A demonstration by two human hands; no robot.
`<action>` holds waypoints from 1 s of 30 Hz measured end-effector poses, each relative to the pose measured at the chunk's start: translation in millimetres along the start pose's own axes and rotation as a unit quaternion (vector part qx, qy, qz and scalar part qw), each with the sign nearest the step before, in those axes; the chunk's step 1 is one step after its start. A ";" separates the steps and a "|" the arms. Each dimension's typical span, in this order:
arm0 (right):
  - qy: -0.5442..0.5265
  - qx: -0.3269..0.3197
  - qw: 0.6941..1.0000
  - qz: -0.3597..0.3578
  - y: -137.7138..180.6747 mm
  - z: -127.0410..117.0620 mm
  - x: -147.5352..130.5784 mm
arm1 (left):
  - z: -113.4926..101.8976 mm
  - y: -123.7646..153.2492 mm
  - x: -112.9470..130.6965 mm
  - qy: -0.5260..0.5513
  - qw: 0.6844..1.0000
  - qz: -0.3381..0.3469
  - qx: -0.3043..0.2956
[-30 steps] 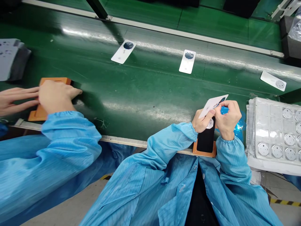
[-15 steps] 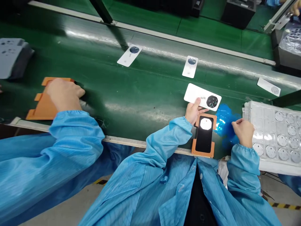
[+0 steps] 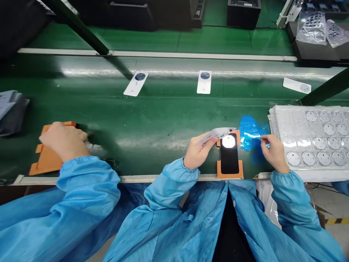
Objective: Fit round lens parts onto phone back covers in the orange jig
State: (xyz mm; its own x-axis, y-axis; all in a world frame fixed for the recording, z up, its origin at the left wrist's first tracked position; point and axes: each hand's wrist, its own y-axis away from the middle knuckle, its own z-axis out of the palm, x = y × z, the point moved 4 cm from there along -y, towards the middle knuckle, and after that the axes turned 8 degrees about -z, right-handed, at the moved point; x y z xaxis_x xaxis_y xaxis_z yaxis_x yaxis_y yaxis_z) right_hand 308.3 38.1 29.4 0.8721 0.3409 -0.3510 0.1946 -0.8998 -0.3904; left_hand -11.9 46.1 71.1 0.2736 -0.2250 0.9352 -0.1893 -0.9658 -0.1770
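Note:
My left hand (image 3: 196, 152) grips a white phone back cover (image 3: 215, 134) by its edge. The cover is tilted nearly edge-on, above the upper left of an orange fixture (image 3: 230, 175). In that fixture lies a black phone-shaped plate (image 3: 229, 158) with a bright white disc (image 3: 228, 141) near its top. Over to the right, my right hand (image 3: 274, 153) is closed in a pinch at the edge of crumpled blue film (image 3: 249, 133). A bit of blue shows between its fingers.
To my right stands a clear tray (image 3: 289, 129) of round parts (image 3: 324, 159). Several white covers (image 3: 204, 85) lie along the far side of the green bench. At left, a co-worker's hand (image 3: 64, 140) rests on another orange fixture (image 3: 45, 162), near stacked grey panels (image 3: 12, 114).
My left hand has turned the white cover from face-up to nearly edge-on and drawn it nearer. My right hand stays by the blue film. The camera view has shifted and levelled.

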 end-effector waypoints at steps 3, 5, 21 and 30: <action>-0.039 0.066 0.997 -0.030 -3.6 -26.2 -26.3 | 7.0 4.6 6.9 -0.085 0.986 0.127 -0.073; -0.073 0.044 0.991 -0.100 -6.3 -33.6 -52.8 | 17.4 10.1 5.8 -0.182 0.958 0.190 -0.118; -0.003 -0.082 0.959 -0.273 6.9 12.7 -95.1 | 59.9 27.7 -33.3 -0.398 0.878 0.236 -0.124; 0.031 -0.167 0.949 -0.267 -0.6 39.3 -91.7 | 58.8 23.4 -39.1 -0.457 0.863 0.188 -0.107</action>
State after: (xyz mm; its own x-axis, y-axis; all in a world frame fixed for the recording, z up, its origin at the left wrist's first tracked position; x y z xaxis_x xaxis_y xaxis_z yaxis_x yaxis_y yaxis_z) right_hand 210.6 18.1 28.3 0.6326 0.7645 -0.1241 0.7377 -0.6436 -0.2038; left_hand 28.5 24.7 12.4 0.7661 -0.6190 0.1731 -0.5696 -0.7786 -0.2632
